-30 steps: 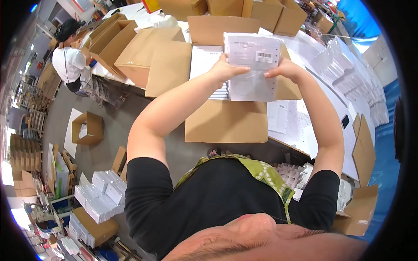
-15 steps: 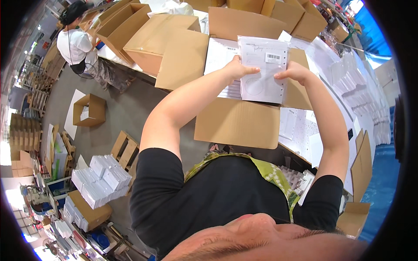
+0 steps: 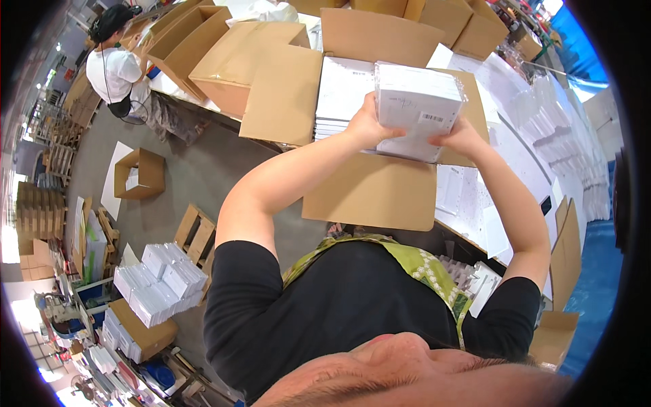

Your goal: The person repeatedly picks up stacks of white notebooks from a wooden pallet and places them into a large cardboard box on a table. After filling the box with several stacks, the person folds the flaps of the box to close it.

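Note:
Both hands hold up a white plastic-wrapped bundle of flat packs (image 3: 419, 108) over an open cardboard box (image 3: 380, 190). My left hand (image 3: 366, 125) grips the bundle's lower left edge. My right hand (image 3: 461, 139) grips its lower right edge. Inside the box, under the bundle, lies a stack of white flat packs (image 3: 342, 95). The box flaps are spread outward on all sides.
More open cardboard boxes (image 3: 224, 47) stand along the table at the back. White sheets and clear sleeves (image 3: 542, 108) cover the table to the right. A person in a white shirt (image 3: 119, 74) works at far left. On the floor are a small box (image 3: 139, 173), a wooden pallet (image 3: 196, 234) and stacked white packs (image 3: 159, 281).
The bundle has tilted from upright toward flat and dropped closer to the box, both hands still on it. The view has shifted a little to the right.

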